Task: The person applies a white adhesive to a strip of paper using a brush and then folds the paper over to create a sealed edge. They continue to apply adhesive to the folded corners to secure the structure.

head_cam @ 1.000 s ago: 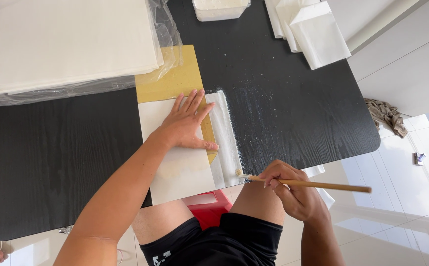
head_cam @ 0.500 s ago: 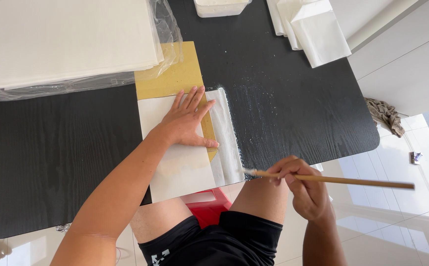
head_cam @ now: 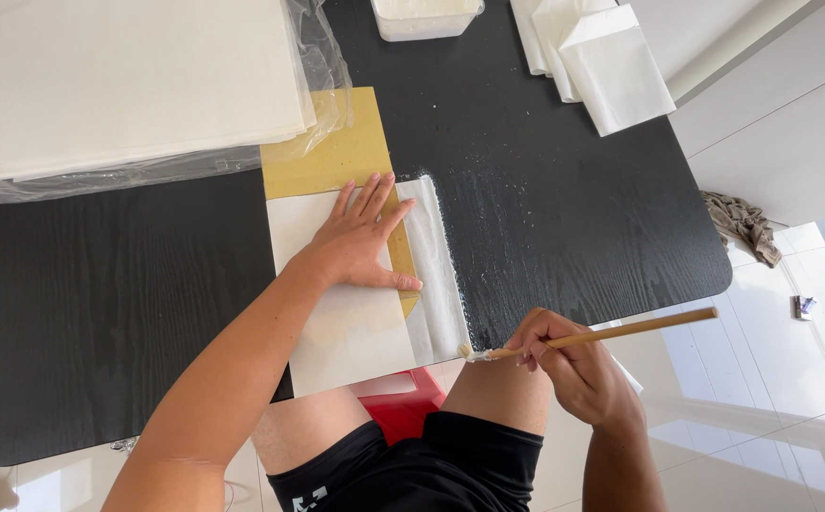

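Brush [head_cam: 602, 334]: thin wooden handle, held in the right hand [head_cam: 573, 370], fingers closed round its forward part; pale bristle tip just left of the fingers, at the near right corner of the white paper sheet [head_cam: 355, 322], at the table's front edge. Handle runs out to the right, slightly raised, over the floor.
Left hand [head_cam: 360, 242]: flat, fingers spread, pressing the sheet; holds nothing.
Yellow board [head_cam: 336, 156]: under the sheet, showing beyond it and in a strip by the thumb.
Black table [head_cam: 564, 218]: wet streaks right of the sheet.
Far side: bagged white paper stack [head_cam: 137, 85], white tub [head_cam: 426, 17], folded white sheets [head_cam: 602, 62].
Floor: crumpled rag [head_cam: 742, 223].
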